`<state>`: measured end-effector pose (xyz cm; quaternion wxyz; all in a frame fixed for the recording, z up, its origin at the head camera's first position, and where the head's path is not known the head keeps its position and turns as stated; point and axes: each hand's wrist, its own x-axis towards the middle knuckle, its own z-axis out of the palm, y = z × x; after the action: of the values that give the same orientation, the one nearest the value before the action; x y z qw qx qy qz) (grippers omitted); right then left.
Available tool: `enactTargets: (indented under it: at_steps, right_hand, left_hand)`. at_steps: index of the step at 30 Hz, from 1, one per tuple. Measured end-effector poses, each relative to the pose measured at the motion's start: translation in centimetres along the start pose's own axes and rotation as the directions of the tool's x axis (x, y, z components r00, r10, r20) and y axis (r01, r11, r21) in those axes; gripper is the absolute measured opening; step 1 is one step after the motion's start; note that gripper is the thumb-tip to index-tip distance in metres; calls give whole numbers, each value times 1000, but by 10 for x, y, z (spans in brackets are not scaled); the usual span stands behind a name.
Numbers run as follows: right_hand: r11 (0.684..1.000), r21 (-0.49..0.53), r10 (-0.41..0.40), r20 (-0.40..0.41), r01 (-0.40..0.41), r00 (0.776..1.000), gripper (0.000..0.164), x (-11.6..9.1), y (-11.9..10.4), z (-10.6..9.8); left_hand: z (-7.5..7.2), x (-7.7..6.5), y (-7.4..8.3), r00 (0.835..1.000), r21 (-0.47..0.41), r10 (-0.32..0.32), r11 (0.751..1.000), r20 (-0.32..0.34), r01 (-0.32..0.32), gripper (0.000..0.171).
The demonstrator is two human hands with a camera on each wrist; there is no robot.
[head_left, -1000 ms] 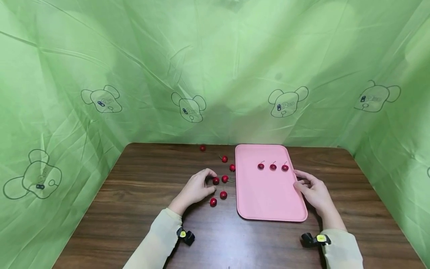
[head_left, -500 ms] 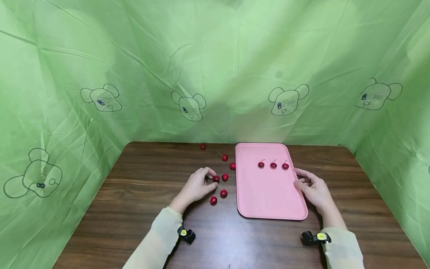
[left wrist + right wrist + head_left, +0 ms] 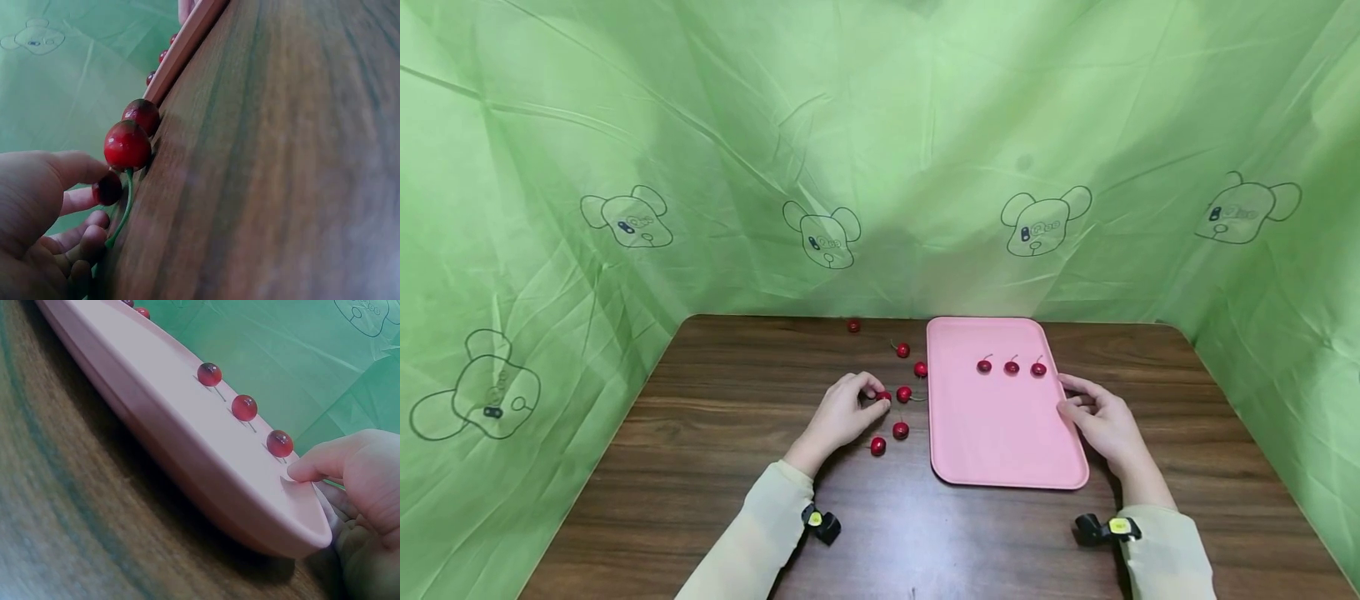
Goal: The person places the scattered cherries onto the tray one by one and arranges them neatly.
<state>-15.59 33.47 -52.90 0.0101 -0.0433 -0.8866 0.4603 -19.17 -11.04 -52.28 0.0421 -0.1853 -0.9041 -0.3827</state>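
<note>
From my station, I have the left hand (image 3: 842, 411) pinching a cherry (image 3: 884, 397) between thumb and fingers, near the middle of the wooden desk (image 3: 715, 433); I cannot tell whether that fruit is clear of the surface. The right hand (image 3: 1105, 425) grasps the right rim of the pink tray (image 3: 992, 442); in my right wrist view its thumb lies over the edge, with the other fingers partly hidden beyond the rim.

The tray lies on the desk, right of the left hand, and carries a row of three cherries (image 3: 1012, 367) across its far half, stems up in the head view, the rightmost near the right hand's fingertips.

Left of the tray I count six loose ones on the wood: a far cherry (image 3: 853, 326) by the back edge, a stemmed cherry (image 3: 903, 350) nearer, a rim-side cherry (image 3: 921, 369) at the tray's left edge, a neighbouring cherry (image 3: 904, 394) just beside the pinched one, and a lower pair (image 3: 900, 430) closer to me. Green cloth (image 3: 910, 125) printed with outlined animal heads stands behind the desk.
</note>
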Motion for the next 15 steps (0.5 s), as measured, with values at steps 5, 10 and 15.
enactTargets:
  at_steps: [5, 10, 15]
  right_hand:
    - [1000, -3, 9, 5, -9, 1000, 52, 0, 0, 0]
    - [1000, 2, 6, 6, -6, 1000, 51, 0, -1, 0]
    - [1000, 5, -2, 0, 2, 1000, 51, 0, -1, 0]
  left_hand:
    - [0, 1, 2, 1000, 14, 8, 1000, -3, -8, 14]
    - [0, 2, 2, 1000, 20, 7, 1000, 13, -7, 17]
    - [-1, 3, 1, 999, 35, 28, 999, 30, -29, 20]
